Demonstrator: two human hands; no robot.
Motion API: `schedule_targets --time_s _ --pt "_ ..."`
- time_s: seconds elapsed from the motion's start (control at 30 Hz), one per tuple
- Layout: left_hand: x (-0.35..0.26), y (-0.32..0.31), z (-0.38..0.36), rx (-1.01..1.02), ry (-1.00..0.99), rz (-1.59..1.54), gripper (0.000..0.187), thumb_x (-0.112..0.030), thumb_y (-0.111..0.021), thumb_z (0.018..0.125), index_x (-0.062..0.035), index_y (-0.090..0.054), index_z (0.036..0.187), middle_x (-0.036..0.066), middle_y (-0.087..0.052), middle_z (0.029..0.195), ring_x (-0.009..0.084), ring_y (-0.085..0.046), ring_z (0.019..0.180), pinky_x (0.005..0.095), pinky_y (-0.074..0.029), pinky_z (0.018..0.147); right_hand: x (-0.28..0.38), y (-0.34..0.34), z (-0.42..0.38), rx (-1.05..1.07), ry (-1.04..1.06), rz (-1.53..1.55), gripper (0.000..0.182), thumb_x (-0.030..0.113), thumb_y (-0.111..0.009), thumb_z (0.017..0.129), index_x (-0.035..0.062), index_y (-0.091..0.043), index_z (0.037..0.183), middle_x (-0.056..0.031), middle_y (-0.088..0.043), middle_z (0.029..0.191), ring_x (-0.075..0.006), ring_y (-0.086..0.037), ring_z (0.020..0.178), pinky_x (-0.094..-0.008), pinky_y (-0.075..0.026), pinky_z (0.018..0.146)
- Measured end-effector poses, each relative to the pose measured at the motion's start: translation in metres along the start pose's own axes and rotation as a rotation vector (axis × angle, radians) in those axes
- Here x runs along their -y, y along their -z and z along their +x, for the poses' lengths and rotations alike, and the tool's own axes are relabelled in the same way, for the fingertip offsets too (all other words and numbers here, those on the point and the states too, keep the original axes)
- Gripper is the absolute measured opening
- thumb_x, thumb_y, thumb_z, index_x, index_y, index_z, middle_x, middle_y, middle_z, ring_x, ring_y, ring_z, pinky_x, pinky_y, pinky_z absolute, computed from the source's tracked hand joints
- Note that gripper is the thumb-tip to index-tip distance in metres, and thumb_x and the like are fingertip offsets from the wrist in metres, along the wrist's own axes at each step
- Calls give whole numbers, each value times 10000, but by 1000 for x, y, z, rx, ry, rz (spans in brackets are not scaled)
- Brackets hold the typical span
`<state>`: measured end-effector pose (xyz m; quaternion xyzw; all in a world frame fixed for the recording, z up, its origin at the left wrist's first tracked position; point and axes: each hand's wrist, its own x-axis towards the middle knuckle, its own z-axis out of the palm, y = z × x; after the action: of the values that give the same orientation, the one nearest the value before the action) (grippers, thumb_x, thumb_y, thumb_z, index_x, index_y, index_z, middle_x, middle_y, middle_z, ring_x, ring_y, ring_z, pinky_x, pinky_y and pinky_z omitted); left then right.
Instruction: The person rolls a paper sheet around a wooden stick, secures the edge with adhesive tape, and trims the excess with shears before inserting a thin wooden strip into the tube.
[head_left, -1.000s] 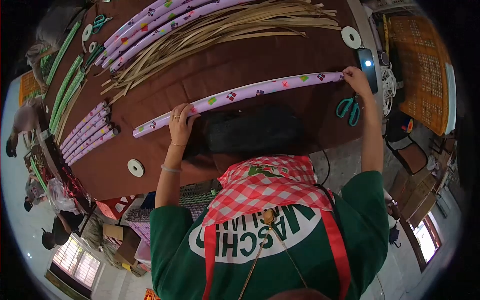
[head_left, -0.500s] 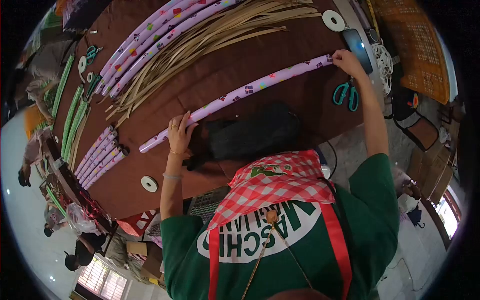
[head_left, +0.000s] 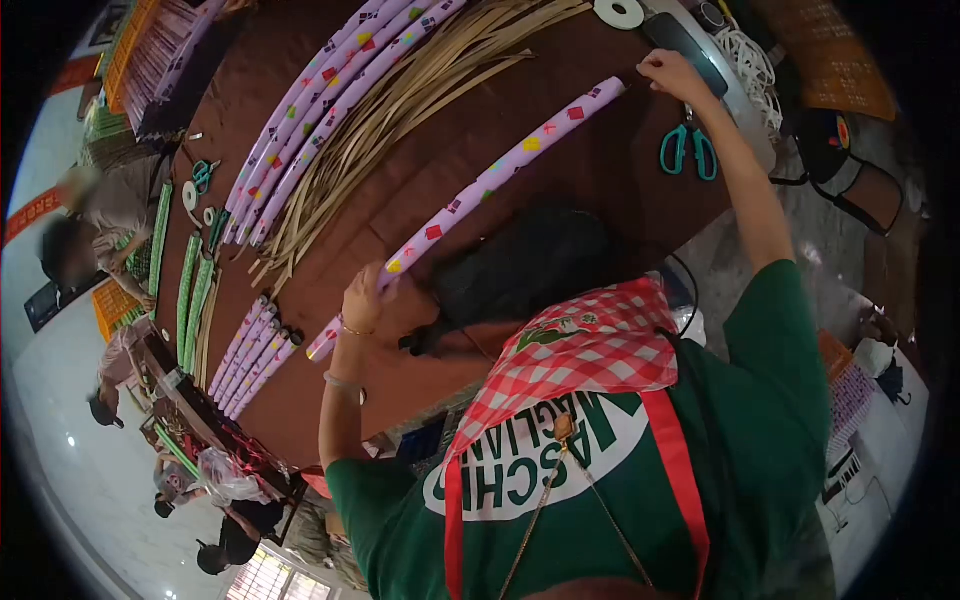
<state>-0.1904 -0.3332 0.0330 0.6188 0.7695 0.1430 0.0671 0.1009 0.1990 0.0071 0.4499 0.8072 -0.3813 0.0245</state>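
Observation:
My left hand [head_left: 363,298] is wrapped round the near end of a long lilac patterned tube [head_left: 500,175], which slants up to the right across the brown tabletop [head_left: 560,180]. Just beyond the tube's far end is my right hand [head_left: 672,75]. Its thumb and fingers are pinched together, apart from the tube; whatever is between them is too small to make out. Teal-handled scissors [head_left: 687,150] lie below my right hand, and a phone [head_left: 688,52] lies beside it. Close to my body, under the tube, rests a black cloth pouch [head_left: 525,265].
Long lilac tubes [head_left: 325,115] and flat tan strips [head_left: 400,125] lie at the back. Shorter lilac tubes [head_left: 250,355] and green tubes [head_left: 190,300] are on the left. A white tape roll [head_left: 619,12] is near the phone. A person [head_left: 120,220] works at the far left.
My right hand has come off the tube's far end, leaving a gap. The tube slants more steeply and shows a different part of its pattern. The whole view has shifted.

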Motion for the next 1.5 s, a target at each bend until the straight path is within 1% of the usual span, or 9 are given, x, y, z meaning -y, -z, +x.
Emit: schedule_targets --time_s 0.13,0.2,0.3,0.57,0.83,1.1,1.17,1.27,1.5 --pt "-23 34 -3 275 219 -246 267 -157 -628 781 7 -527 966 119 -604 773 268 -601 680 370 -487 598 29 -24 -50 -244 113 239 259 299 -566 858 63 -585 962 -46 -611 797 -143 -618 649 -284 -476 607" --pt "-48 61 5 734 755 -823 236 -220 -558 852 1 -537 931 62 -585 723 160 -567 639 304 -453 558 45 -46 -78 -235 83 362 242 275 -543 876 56 -566 975 -43 -591 791 -137 -605 678 -290 -474 612" --pt "-76 66 -2 808 771 -1033 309 -311 -470 904 -12 -551 915 16 -552 687 92 -514 622 245 -412 547 64 -84 -121 -140 76 668 224 233 -527 892 31 -530 989 -44 -564 814 -120 -582 712 -266 -477 616" --pt "-143 82 -7 764 925 -1165 347 -347 -443 915 -13 -533 894 13 -524 688 86 -495 584 217 -402 543 108 -140 -184 47 -183 1303 445 316 -493 907 -13 -402 1193 -133 -504 1125 -207 -504 1063 -313 -410 918" --pt "-182 72 -19 669 923 -1287 304 -299 -427 923 -10 -503 869 27 -507 677 104 -487 557 238 -406 504 144 -163 -214 187 -78 1247 407 301 -581 859 24 -401 1096 -42 -532 986 -155 -564 958 -305 -460 838" --pt "-204 66 -22 583 927 -1330 337 -324 -438 921 -3 -525 860 30 -522 709 103 -476 571 232 -397 539 110 -165 -214 363 -101 1425 380 204 -443 932 6 -355 1245 -118 -504 1181 -196 -516 1082 -322 -434 905" --pt "-209 60 -29 487 945 -1242 349 -327 -453 917 9 -549 899 9 -526 766 80 -455 673 204 -373 632 109 -169 -216 -105 -19 1296 450 188 -417 937 -8 -268 1313 -143 -442 1217 -216 -467 1102 -331 -426 911" --pt "-212 58 -31 511 957 -1263 347 -320 -461 916 14 -554 937 -8 -509 799 71 -427 737 194 -357 663 122 -149 -221 -459 451 253 530 227 -398 928 2 -202 1365 -199 -223 1395 -330 -258 1280 -462 -208 1043" --pt "-212 44 -41 516 948 -1258 328 -314 -466 917 1 -553 945 -16 -481 790 70 -408 726 197 -355 657 130 -157 -218 -240 491 -49 607 405 -296 934 -26 -224 1356 -170 -159 1438 -311 -163 1333 -475 -148 1064"
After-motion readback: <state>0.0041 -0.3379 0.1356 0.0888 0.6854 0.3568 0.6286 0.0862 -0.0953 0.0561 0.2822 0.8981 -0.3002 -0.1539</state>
